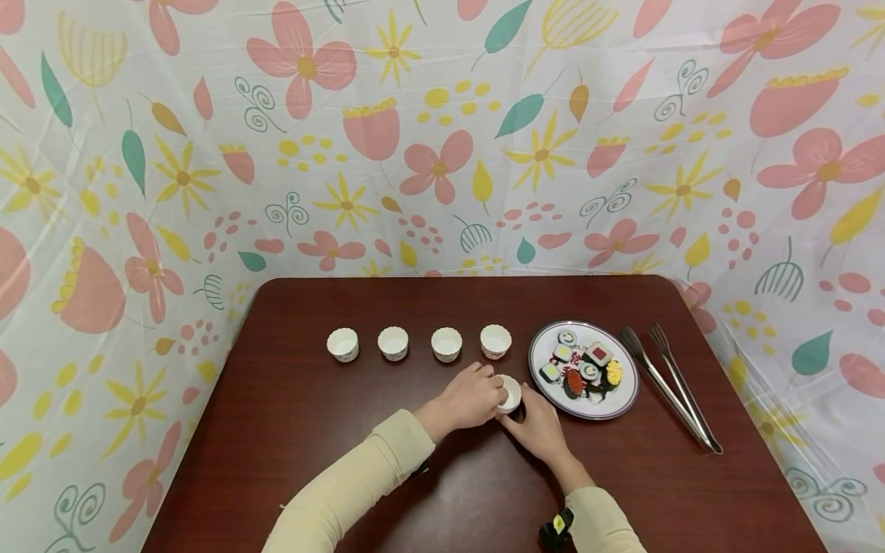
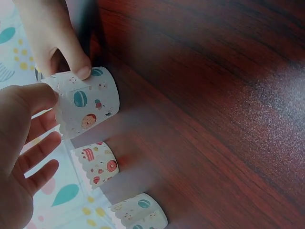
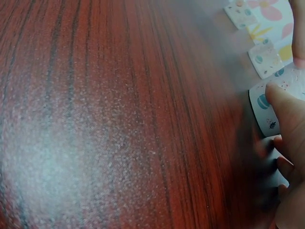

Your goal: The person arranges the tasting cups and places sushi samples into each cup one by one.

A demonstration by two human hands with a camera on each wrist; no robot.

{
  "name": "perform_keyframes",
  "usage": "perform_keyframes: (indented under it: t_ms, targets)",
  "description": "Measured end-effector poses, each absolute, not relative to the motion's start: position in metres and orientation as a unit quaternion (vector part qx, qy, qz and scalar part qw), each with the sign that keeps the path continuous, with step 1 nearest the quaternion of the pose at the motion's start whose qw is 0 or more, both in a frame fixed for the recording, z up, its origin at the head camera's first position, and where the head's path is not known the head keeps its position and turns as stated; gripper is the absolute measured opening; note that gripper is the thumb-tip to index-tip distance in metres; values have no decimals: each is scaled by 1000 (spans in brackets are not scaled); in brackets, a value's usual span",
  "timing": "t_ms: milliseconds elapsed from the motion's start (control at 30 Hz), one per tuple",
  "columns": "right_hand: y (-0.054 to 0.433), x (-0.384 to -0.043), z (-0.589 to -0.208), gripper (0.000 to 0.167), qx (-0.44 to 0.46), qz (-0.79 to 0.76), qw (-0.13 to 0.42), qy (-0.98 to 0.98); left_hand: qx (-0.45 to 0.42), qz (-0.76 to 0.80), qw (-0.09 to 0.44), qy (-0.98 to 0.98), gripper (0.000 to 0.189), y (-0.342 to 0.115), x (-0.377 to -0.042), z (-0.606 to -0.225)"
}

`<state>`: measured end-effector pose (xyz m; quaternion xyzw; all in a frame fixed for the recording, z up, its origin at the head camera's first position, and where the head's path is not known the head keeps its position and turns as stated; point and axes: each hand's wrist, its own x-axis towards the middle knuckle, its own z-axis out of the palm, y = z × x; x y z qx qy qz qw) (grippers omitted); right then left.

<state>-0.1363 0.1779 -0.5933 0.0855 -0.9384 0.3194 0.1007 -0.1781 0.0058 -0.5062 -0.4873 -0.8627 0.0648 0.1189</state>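
A white paper baking cup (image 1: 510,394) with small printed sweets stands between my two hands near the table's middle. My left hand (image 1: 473,395) pinches its scalloped rim from the left; in the left wrist view the thumb (image 2: 40,98) is on the rim and the other fingers spread beyond it. My right hand (image 1: 539,428) holds the same cup from the right, its thumb (image 3: 281,102) against the printed side. Behind stand more such cups in a row: one on the right (image 1: 495,342), others (image 1: 446,345) (image 1: 392,344) (image 1: 343,346) leftward.
A round plate (image 1: 542,384) with several toy sushi pieces (image 1: 590,372) lies right of my hands. Beyond it are metal tongs (image 1: 681,399), their ends spread away from me. The dark wooden table (image 1: 311,430) meets a flowered cloth (image 1: 442,230) at the back and sides.
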Motion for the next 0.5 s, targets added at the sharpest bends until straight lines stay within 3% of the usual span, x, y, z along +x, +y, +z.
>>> perform_keyframes:
  t_ms: [500]
  targets:
    - [178, -135, -593, 67, 78, 316, 96, -941, -489, 78, 144, -857, 16, 6, -178, -507]
